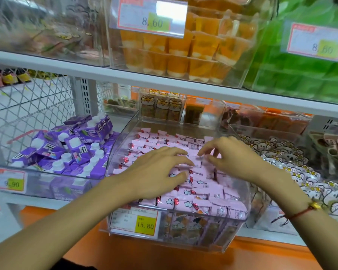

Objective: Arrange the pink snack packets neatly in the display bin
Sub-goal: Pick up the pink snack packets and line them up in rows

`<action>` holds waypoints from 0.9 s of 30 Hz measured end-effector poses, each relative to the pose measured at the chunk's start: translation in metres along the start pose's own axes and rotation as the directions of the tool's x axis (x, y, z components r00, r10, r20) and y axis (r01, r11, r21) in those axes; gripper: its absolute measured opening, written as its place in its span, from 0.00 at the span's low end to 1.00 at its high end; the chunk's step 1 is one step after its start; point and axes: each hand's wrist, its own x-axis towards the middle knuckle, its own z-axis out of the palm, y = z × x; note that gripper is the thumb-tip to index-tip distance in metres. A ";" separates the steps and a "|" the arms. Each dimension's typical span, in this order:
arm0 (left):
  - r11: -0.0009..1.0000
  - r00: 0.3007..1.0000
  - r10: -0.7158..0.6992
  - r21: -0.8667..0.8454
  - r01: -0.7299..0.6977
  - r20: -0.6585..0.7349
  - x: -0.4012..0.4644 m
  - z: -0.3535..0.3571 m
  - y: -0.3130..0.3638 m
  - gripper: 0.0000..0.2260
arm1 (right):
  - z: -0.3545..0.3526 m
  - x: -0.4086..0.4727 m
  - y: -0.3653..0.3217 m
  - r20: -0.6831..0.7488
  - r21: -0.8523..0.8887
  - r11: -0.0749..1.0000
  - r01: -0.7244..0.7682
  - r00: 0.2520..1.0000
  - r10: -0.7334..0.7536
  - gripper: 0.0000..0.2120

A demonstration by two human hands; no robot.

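Head view. We look down into a clear display bin (240, 215) on a shop shelf, filled with pink snack packets (185, 203). In the front rows the packets lie flat with their long axes running left to right across the bin, roughly parallel to its front wall; towards the middle, under the hands, the rows look less regular, though blur keeps us from reading each packet.

The left hand (154, 169) rests palm down on the middle of the pile, its fingers (180, 152) spread and gently curved, tips pointing towards the right hand; the thumb lies against a packet near the centre. We judge it to be pressing on packets and not gripping one. The right hand (236, 155) hovers just beside it, fingers (204, 150) arched downward with their tips on, or just above, a packet at the centre of the bin; whether they pinch it we cannot tell.

The relation that governs the coming move: the unsettled packets lie directly between the two sets of fingertips, touching or nearly so, and both hands are equally near. We judge that squaring them calls for turning each long axis parallel to the front rows.

Purple cartons (74, 151) fill the bin to the left.
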 end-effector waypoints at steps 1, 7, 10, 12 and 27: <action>1.000 1.000 0.004 0.028 -0.005 0.030 0.002 0.000 0.000 0.17 | 0.001 0.005 0.000 -0.011 -0.030 0.999 -0.017 1.000 0.017 0.10; 0.995 0.982 -0.029 0.098 0.011 0.186 0.008 0.000 -0.003 0.19 | 0.023 0.019 -0.004 0.045 -0.066 0.995 -0.070 0.996 0.073 0.10; 0.994 0.981 -0.023 0.107 0.002 0.194 0.008 -0.002 -0.004 0.20 | 0.022 0.019 0.001 0.058 0.010 0.997 -0.078 0.995 0.077 0.10; 0.996 0.980 -0.018 0.087 0.001 0.198 0.007 -0.002 -0.005 0.20 | 0.021 0.019 0.001 0.079 0.076 0.994 -0.083 0.994 0.077 0.06; 0.997 0.971 -0.004 0.077 -0.015 0.238 0.009 -0.003 -0.006 0.19 | 0.008 0.005 -0.004 -0.466 0.633 0.757 0.161 0.860 0.207 0.03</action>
